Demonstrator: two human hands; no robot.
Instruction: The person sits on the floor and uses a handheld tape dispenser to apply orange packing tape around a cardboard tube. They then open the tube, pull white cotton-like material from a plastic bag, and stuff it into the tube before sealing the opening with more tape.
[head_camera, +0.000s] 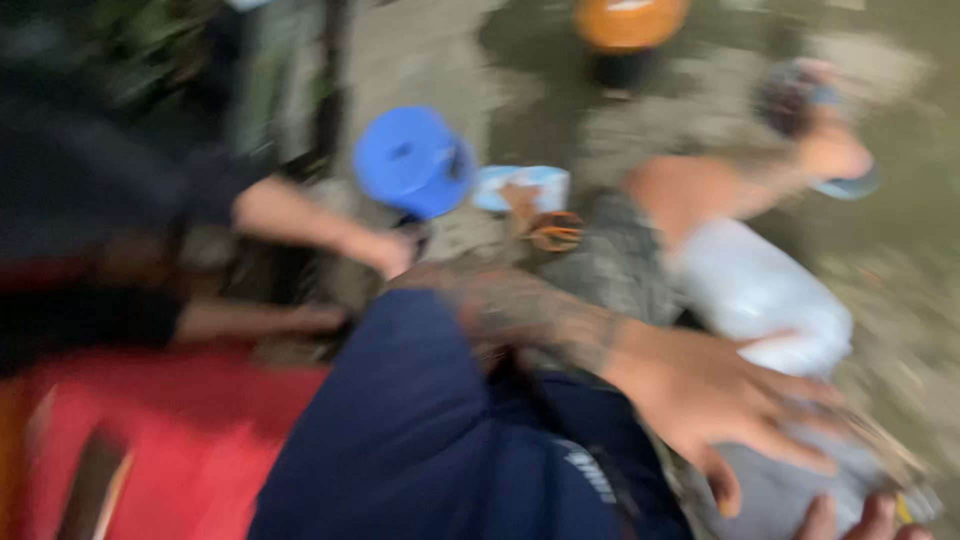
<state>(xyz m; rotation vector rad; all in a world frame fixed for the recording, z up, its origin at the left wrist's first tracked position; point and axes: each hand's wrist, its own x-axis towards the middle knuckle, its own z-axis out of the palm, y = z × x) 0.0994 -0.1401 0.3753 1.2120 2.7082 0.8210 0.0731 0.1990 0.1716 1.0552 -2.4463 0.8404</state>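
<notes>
The whole view is smeared by motion. My left hand (735, 405), at the end of a tattooed forearm, reaches to the right with its fingers spread, over or on a pale plastic bag (750, 285); I cannot tell if it touches. Only the fingertips of my right hand (860, 520) show at the bottom right edge, against the bag's grey lower part. Whether they grip it is not visible. A dark blue cloth-covered shape (420, 440), perhaps my leg, fills the bottom middle.
A person in black at the left stretches two bare arms (330, 225) toward the middle. Another person's arm and hand (830, 150) hold something at top right. A blue round cap (415, 160), a white-blue packet (520, 185), an orange object (630, 20) and a red surface (170, 440) lie around.
</notes>
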